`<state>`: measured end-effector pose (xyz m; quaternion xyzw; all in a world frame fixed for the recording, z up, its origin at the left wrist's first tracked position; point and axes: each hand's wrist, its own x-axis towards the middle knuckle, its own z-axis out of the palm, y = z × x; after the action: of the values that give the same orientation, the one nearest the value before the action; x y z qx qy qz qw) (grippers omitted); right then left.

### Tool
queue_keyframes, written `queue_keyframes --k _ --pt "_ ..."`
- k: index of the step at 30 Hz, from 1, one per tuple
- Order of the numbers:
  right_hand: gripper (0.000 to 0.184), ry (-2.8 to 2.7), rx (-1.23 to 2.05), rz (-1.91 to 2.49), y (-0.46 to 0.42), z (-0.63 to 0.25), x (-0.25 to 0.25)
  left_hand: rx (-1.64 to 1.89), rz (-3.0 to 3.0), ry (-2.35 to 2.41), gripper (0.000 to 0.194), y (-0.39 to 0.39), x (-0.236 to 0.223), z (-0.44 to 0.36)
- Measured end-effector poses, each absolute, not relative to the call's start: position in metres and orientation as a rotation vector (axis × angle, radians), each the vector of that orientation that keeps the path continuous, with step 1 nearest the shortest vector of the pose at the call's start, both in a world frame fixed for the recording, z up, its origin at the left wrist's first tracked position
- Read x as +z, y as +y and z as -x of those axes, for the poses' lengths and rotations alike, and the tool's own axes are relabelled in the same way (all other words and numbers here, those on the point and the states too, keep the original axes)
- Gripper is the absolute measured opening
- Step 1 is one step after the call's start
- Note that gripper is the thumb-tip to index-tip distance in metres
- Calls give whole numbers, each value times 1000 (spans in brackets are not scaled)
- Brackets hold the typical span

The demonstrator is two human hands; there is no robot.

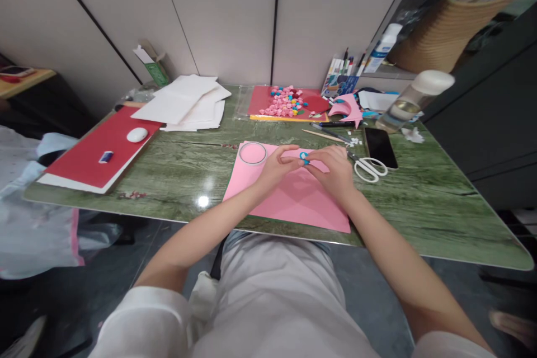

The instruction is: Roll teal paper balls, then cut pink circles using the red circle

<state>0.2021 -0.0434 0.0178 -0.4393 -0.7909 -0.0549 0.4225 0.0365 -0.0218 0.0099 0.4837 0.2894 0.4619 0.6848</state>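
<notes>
Between my two hands is a small blue piece (pixel 304 156), apparently paper, with a white patch inside it. My left hand (pixel 279 166) pinches it from the left with thumb and finger. From the right, my right hand (pixel 335 168) grips the same piece with its fingertips. Both hands are over a sheet of pink paper (pixel 293 201) that lies on the green table. A clear round ring (pixel 253 153) rests on the sheet's far left corner, left of my left hand. White-handled scissors (pixel 370 169) lie right of my right hand, their blades partly hidden.
A black phone (pixel 380 148) and a clear bottle (pixel 405 109) stand to the right. Behind the sheet lies a heap of small pink, blue and yellow pieces (pixel 287 102). White papers (pixel 180 100) and a red board (pixel 96 148) are at left; a pen box (pixel 339 81) stands at the back.
</notes>
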Motion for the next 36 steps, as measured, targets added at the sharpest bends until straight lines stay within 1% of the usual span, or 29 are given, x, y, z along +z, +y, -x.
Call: queue_keyframes --k 3,4,7,9,13,17,21,25,28,36 --pt "12 -1936 -105 1091 -44 -202 19 1105 -1197 617 48 -26 13 -38" --pt "11 -1922 -95 1090 -45 -202 20 1131 -1239 605 46 -27 13 -39" --pt "10 -1903 -67 1087 -46 -202 22 1191 -1349 609 31 -28 13 -40" --pt "10 -1911 -45 1089 -47 -202 22 1188 -1374 641 26 -28 11 -40" --pt "11 -1922 -11 1116 -47 -203 23 1143 -1314 694 29 -28 10 -41" --pt "10 -1909 46 1135 -48 -201 27 1130 -1284 714 27 -26 12 -41" --pt "19 -1857 296 1121 -51 -199 31 1084 -1280 665 23 -20 17 -36" --pt "19 -1685 666 1029 -49 -200 31 1012 -1293 589 20 -12 18 -31" --pt "20 -1588 859 988 -47 -201 30 973 -1333 583 19 -9 17 -29" --pt "21 -1558 953 963 -47 -200 31 910 -1383 551 17 -4 12 -28"
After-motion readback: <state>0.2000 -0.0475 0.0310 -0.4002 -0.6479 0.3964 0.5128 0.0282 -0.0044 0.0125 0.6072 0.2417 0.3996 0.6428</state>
